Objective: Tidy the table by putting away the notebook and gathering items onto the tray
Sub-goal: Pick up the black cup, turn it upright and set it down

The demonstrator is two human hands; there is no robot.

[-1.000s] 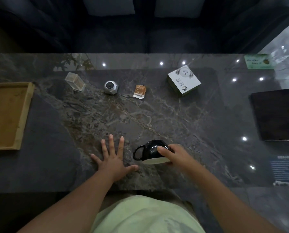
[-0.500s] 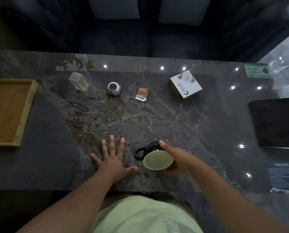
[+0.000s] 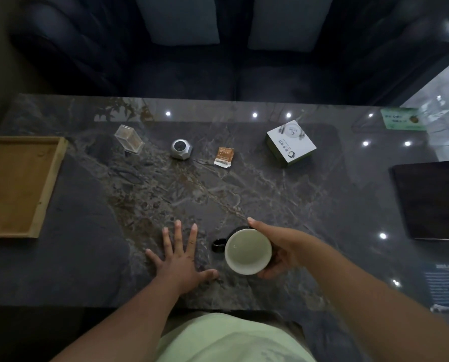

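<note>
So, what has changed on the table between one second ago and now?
The right hand, still gripping the black cup, has turned it: one second ago its dark outside showed, now its pale inside faces the camera. The left hand stays flat on the table. The tray and the notebook did not move.

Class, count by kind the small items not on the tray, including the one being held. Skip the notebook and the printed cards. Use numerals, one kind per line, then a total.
Boxes: 2 (clear box, white box)
Cups: 1 (black cup, held in the right hand)
Sachets: 1 (orange sachet)
Gadgets: 1 (silver gadget)
Total: 5
</note>
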